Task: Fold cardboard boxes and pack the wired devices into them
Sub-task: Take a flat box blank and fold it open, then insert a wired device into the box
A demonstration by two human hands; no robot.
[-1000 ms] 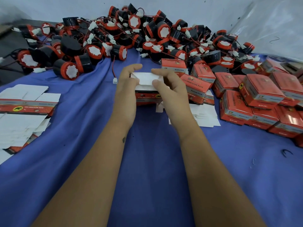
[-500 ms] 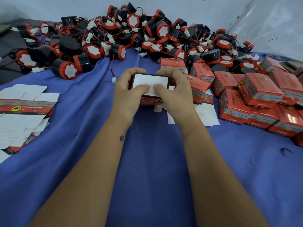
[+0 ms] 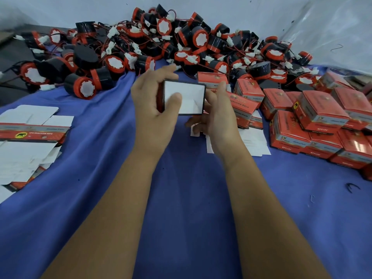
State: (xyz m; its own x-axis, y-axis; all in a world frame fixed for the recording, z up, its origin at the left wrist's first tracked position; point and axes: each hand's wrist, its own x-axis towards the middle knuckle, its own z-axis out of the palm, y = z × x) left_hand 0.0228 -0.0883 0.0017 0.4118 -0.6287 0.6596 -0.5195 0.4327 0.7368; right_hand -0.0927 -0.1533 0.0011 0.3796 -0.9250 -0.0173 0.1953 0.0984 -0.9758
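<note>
Fingers (image 3: 175,99) of both hands grasping open box (image 3: 184,97), device pile (image 3: 161,47) behind, packed boxes (image 3: 314,117) right, flat blanks (image 3: 30,121) left

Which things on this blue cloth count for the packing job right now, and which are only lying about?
For the job:
- box gripped by left hand and right hand
- wired devices heaped behind
- flat box blanks, left
- folded boxes, right

Lying about:
- black scrap on cloth
- clear plastic sheet, far right

blue cloth (image 3: 100,178), red boxes (image 3: 322,109), black-and-red devices (image 3: 80,87) with white faces
</note>
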